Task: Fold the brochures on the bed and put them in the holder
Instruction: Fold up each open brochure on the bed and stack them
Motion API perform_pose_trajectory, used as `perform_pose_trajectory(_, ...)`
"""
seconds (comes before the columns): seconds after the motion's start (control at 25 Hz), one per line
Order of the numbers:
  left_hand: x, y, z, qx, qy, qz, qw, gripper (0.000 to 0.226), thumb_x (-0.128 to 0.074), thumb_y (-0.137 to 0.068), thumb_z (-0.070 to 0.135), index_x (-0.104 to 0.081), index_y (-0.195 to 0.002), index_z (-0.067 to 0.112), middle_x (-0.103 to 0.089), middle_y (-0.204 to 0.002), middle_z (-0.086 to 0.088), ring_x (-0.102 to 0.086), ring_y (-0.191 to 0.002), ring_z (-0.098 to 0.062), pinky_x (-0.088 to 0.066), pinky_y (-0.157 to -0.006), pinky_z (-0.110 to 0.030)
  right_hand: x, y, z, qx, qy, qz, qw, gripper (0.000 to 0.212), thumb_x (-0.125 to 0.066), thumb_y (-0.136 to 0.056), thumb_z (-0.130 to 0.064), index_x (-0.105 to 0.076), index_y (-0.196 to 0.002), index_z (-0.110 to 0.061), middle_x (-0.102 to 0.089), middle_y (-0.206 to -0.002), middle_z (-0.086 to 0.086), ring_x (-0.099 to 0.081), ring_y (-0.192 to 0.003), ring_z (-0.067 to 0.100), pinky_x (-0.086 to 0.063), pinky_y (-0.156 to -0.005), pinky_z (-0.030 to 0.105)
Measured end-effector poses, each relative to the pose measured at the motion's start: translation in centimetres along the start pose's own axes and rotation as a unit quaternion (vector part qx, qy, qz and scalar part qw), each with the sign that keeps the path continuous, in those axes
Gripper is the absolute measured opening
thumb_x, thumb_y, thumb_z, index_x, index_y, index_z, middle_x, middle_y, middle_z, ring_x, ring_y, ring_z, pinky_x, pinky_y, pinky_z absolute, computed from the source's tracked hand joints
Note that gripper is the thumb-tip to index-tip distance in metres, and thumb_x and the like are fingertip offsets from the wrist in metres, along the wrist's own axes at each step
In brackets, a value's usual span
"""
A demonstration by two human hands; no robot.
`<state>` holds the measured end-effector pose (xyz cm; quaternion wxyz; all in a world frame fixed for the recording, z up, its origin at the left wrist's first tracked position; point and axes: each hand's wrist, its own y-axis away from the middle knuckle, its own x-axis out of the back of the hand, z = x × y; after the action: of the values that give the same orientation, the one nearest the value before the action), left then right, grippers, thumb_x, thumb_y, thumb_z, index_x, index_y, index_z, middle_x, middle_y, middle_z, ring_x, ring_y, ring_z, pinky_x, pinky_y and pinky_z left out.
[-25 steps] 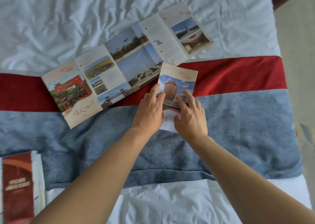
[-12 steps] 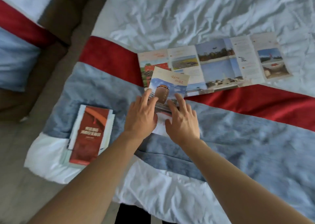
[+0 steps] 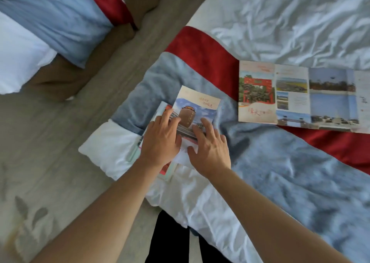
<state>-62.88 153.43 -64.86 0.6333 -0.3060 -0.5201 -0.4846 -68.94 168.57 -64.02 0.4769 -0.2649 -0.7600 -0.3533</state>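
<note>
Paper brochure (image 3: 197, 110) lies folded on the stack (image 3: 160, 110) at the bed's (image 3: 280, 182) nine o'clock corner. Left hand (image 3: 160, 142) and right hand (image 3: 210, 150) press it with flat, spread fingers; best squared to the stack's edges before release.

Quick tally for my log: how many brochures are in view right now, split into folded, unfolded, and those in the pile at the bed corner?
Folded brochure under both hands, left hand and right hand: 1
Unfolded brochure lying open on the bed: 1
Brochures in the pile beneath the folded one: mostly hidden, at least 1, exact count cannot be told
Total: at least 3
</note>
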Motion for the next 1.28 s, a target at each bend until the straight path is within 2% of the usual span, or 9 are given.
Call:
perform_pose_trajectory(0.16,-0.2,2.3,-3.4,0.019,0.014,-0.015,1.0,0.038,-0.066,-0.08,0.019,-0.058,-0.118,0.016,-0.048,-0.138,-0.006,-0.057,-0.107,-0.028,-0.049,-0.085,-0.04,-2.0,0.1,-3.0,0.018,0.001,-0.028,0.999,0.059,-0.065,-0.086,-0.038,-0.048,-0.14,-0.021,-0.033,-0.156,0.005,-0.05,-0.126,0.03,-0.037,-0.099,0.042)
perform_pose_trajectory(0.28,-0.3,3.4,-5.6,0.021,0.018,-0.018,0.999,0.039,-0.068,-0.079,0.018,-0.058,-0.117,0.016,-0.049,-0.135,-0.005,-0.057,-0.104,-0.027,-0.047,-0.083,-0.038,-3.4,0.2,-4.8,0.028,-0.002,-0.049,0.998,0.059,-0.064,-0.087,-0.038,-0.046,-0.141,-0.021,-0.033,-0.154,0.006,-0.052,-0.118,0.03,-0.038,-0.097,0.04)
perform_pose_trajectory(0.44,-1.3,4.1,-7.6,0.013,0.015,-0.06,0.998,0.048,-0.073,-0.076,0.02,-0.057,-0.121,0.017,-0.046,-0.138,-0.005,-0.056,-0.106,-0.028,-0.047,-0.08,-0.039,-4.7,0.3,-5.9,0.03,-0.01,-0.068,0.997,0.055,-0.063,-0.089,-0.036,-0.048,-0.14,-0.019,-0.039,-0.147,0.007,-0.053,-0.113,0.03,-0.038,-0.098,0.04)
perform_pose_trajectory(0.6,-2.1,4.3,-8.4,-0.009,0.002,-0.082,0.997,0.057,-0.076,-0.076,0.027,-0.054,-0.128,0.02,-0.043,-0.143,-0.007,-0.053,-0.111,-0.027,-0.046,-0.085,-0.039,-5.2,0.2,-5.9,0.012,0.018,-0.057,0.998,0.05,-0.061,-0.09,-0.04,-0.053,-0.135,-0.02,-0.047,-0.139,0.006,-0.053,-0.112,0.03,-0.038,-0.095,0.039)
perform_pose_trajectory(0.68,-2.0,4.2,-8.4,-0.024,-0.001,-0.068,0.997,0.065,-0.073,-0.077,0.031,-0.049,-0.136,0.02,-0.04,-0.147,-0.008,-0.048,-0.123,-0.028,-0.045,-0.09,-0.039,-5.2,-0.2,-6.0,0.001,0.039,-0.023,0.999,0.052,-0.064,-0.087,-0.043,-0.055,-0.134,-0.02,-0.051,-0.135,0.006,-0.051,-0.112,0.03,-0.038,-0.092,0.039)
perform_pose_trajectory(0.84,-2.3,4.0,-8.5,-0.106,-0.006,-0.077,0.991,0.074,-0.067,-0.082,0.038,-0.039,-0.149,0.024,-0.029,-0.158,-0.01,-0.029,-0.145,-0.029,-0.039,-0.107,-0.04,-5.4,-0.8,-6.0,0.007,0.05,-0.032,0.998,0.066,-0.069,-0.085,-0.043,-0.046,-0.144,-0.023,-0.039,-0.154,0.007,-0.036,-0.138,0.028,-0.035,-0.102,0.041)
perform_pose_trajectory(1.04,-2.9,4.1,-8.7,-0.073,-0.019,-0.114,0.991,0.07,-0.066,-0.084,0.038,-0.042,-0.148,0.024,-0.028,-0.16,-0.01,-0.027,-0.148,-0.029,-0.041,-0.106,-0.041,-6.3,-1.3,-5.5,0.017,0.044,-0.056,0.997,0.065,-0.066,-0.089,-0.046,-0.044,-0.146,-0.025,-0.03,-0.16,0.006,-0.025,-0.146,0.025,-0.029,-0.11,0.042)
perform_pose_trajectory(1.16,-3.2,3.9,-8.4,-0.067,-0.024,-0.117,0.991,0.068,-0.068,-0.083,0.039,-0.045,-0.146,0.025,-0.031,-0.159,-0.01,-0.029,-0.146,-0.028,-0.04,-0.106,-0.04,-6.5,-1.7,-5.4,0.014,0.034,-0.05,0.998,0.065,-0.067,-0.089,-0.048,-0.045,-0.146,-0.025,-0.033,-0.158,0.006,-0.029,-0.144,0.026,-0.029,-0.11,0.042)
perform_pose_trajectory(1.28,-2.7,3.2,-7.5,-0.066,-0.04,-0.107,0.991,0.073,-0.076,-0.073,0.04,-0.049,-0.139,0.023,-0.037,-0.153,-0.012,-0.032,-0.143,-0.031,-0.038,-0.109,-0.041,-6.1,-2.5,-5.8,0.018,0.046,-0.046,0.998,0.066,-0.069,-0.086,-0.05,-0.047,-0.144,-0.024,-0.042,-0.15,0.006,-0.039,-0.136,0.03,-0.03,-0.107,0.042)
